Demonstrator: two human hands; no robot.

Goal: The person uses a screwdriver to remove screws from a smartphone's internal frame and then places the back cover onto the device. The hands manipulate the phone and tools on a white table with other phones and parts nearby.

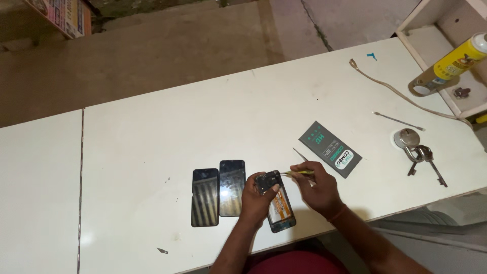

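Phone (pixel 280 203), back off, near table (pixel 152 132) front edge beside two dark phones (pixel 218 195). Left hand (pixel 257 195) fingers pinching top end. Right hand (pixel 319 186) fingers pinched on screwdriver (pixel 299 173), tip at upper corner. Best kept vertical, pressed firm, phone flat, turned slowly.

Table (pixel 167 127): smooth white laminate, slightly scuffed, low sheen. Two phones (pixel 218 195): glossy black glass faces, reflecting light. Opened phone (pixel 280 205): exposed matt dark inner parts, orange label. Screwdriver (pixel 299 173): yellow plastic handle, metal tip. Padlock and keys (pixel 416 149): dull bare metal. Flat box (pixel 329 148): matt grey card.
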